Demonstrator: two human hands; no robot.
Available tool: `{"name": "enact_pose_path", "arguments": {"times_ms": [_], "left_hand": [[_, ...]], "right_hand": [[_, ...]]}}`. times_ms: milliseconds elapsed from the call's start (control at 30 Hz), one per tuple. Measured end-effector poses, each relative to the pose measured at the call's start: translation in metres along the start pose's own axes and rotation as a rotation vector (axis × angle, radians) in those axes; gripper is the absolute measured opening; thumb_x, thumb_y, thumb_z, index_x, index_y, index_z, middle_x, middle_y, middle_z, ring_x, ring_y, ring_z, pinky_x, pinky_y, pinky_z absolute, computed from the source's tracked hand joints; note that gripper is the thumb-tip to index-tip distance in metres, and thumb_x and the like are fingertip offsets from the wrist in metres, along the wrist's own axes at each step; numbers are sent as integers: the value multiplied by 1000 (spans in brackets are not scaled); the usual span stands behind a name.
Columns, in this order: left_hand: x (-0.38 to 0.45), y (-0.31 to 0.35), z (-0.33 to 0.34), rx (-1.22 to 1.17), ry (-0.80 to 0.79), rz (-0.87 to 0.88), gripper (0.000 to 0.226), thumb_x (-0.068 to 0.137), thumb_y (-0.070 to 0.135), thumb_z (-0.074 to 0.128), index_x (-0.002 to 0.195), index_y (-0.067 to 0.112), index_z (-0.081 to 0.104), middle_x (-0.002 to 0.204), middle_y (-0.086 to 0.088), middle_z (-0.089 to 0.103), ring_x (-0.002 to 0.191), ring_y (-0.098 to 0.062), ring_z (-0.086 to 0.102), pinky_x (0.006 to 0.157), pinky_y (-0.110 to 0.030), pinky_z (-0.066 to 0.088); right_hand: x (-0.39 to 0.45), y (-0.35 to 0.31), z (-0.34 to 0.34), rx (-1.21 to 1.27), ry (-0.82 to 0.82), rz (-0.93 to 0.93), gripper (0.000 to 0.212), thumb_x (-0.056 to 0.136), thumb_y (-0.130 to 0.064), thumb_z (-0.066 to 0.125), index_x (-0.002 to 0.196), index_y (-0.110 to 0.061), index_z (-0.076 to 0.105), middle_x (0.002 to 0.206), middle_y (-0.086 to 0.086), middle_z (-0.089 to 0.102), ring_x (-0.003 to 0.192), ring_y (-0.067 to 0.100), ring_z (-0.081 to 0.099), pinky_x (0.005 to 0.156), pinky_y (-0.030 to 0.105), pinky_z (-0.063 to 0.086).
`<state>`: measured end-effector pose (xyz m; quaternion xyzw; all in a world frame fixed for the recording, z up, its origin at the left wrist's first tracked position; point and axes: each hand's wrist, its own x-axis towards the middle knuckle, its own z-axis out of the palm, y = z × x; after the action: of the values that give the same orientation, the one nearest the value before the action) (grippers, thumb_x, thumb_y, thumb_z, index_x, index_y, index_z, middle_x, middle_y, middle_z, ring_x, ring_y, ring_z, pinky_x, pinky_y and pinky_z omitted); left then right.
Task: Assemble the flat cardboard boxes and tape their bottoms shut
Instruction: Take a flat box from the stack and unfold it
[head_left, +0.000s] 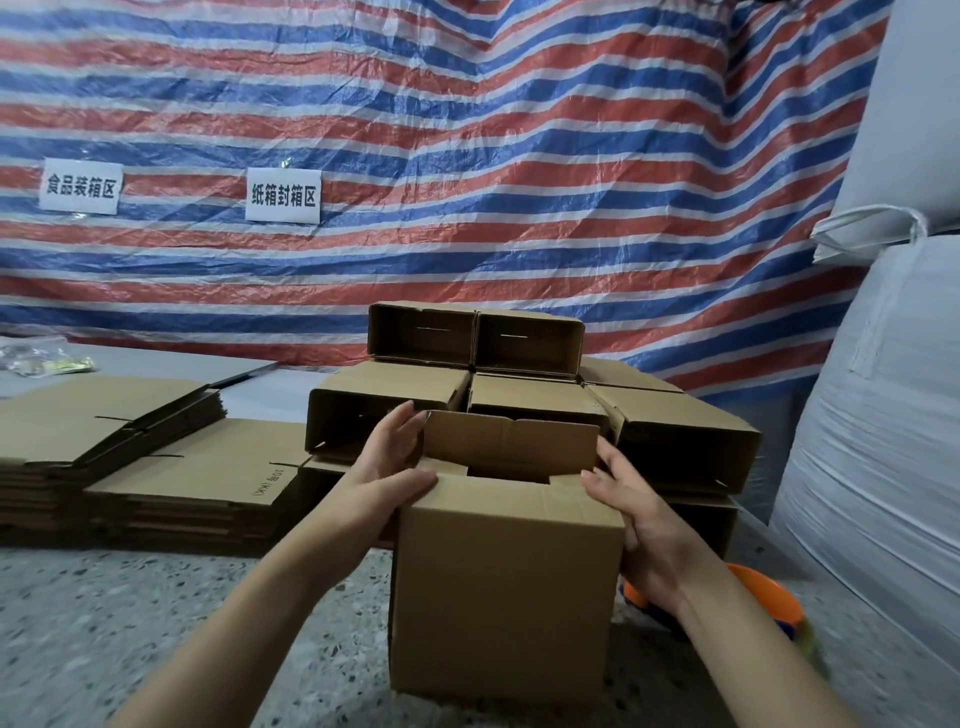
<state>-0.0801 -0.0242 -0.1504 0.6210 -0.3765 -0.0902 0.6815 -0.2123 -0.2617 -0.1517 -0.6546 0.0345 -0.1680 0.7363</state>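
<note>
**Two hands folding the flaps of one cardboard box on a speckled floor**

One upright cardboard box (506, 587) stands on the speckled floor (156, 623), centre foreground, its top flaps partly folded. The left hand (387, 470) rests against its upper left edge with fingers straight and spread. The right hand (631, 512) presses its upper right side, fingers straight and close together.

Behind it sit about seven assembled boxes (475, 335) stacked on their sides, open ends facing the viewer; the lower ones are partly hidden, so the count is uncertain. At left lie two stacks of flat boxes (104, 447), the sheets too many to count.

Two white paper signs (282, 195) hang on a red, white and blue striped tarp (519, 156). An orange object (769, 597) is mostly hidden behind the right wrist. Large white sacks (883, 415) are cut off at right.
</note>
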Motion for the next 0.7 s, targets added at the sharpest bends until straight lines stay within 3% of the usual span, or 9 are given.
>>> {"name": "enact_pose_path", "arguments": {"times_ms": [67, 133, 233, 333, 433, 567, 700], "left_hand": [[0, 2, -1, -14, 11, -6, 77, 82, 18, 69, 145, 43, 31, 135, 22, 45, 121, 7, 44, 92, -20, 40], [-2, 3, 0, 15, 52, -4, 74, 76, 29, 71, 140, 46, 39, 129, 19, 52, 110, 2, 56, 86, -21, 44], [-6, 3, 1, 76, 85, 9, 49, 75, 39, 67, 123, 46, 61, 116, 12, 64, 99, -9, 65, 77, -26, 51], [-10, 1, 5, 87, 122, -3, 22, 81, 39, 62, 96, 33, 77, 106, 12, 67, 98, -16, 62, 68, -24, 49], [-10, 1, 10, 131, 153, -13, 21, 95, 24, 56, 89, 27, 76, 110, 11, 64, 99, -16, 59, 68, -27, 46], [-8, 14, 11, 282, 119, -82, 23, 99, 18, 53, 91, 29, 72, 112, 6, 60, 98, -19, 58, 70, -30, 49], [3, 45, 19, 889, 54, -8, 16, 96, 24, 55, 99, 38, 64, 116, 10, 60, 108, -11, 56, 97, -41, 49]], "right_hand": [[3, -5, -3, -28, -43, -34, 79, 81, -29, 73, 150, -43, 37, 145, 1, 55, 117, 28, 65, 89, 41, 56], [2, -7, -3, -20, -52, -56, 56, 82, -27, 71, 135, -35, 59, 131, 9, 64, 111, 32, 68, 81, 41, 59], [-3, -4, -1, -73, 39, -68, 42, 70, -42, 78, 108, -26, 76, 112, 17, 69, 92, 26, 70, 68, 32, 58], [-3, 0, 0, -130, 88, -99, 37, 70, -47, 74, 97, -22, 79, 103, 13, 75, 88, 22, 72, 72, 31, 57], [-1, 2, 2, -162, 135, -116, 36, 75, -42, 71, 98, -14, 77, 100, 14, 74, 87, 21, 70, 74, 33, 54], [-1, 6, 5, -139, 171, -103, 14, 94, -24, 64, 92, -17, 76, 91, 9, 73, 80, 20, 68, 66, 30, 52], [-1, 5, 7, -133, 190, -82, 20, 97, -21, 62, 84, -22, 77, 89, 7, 73, 81, 22, 67, 62, 31, 53]]}}
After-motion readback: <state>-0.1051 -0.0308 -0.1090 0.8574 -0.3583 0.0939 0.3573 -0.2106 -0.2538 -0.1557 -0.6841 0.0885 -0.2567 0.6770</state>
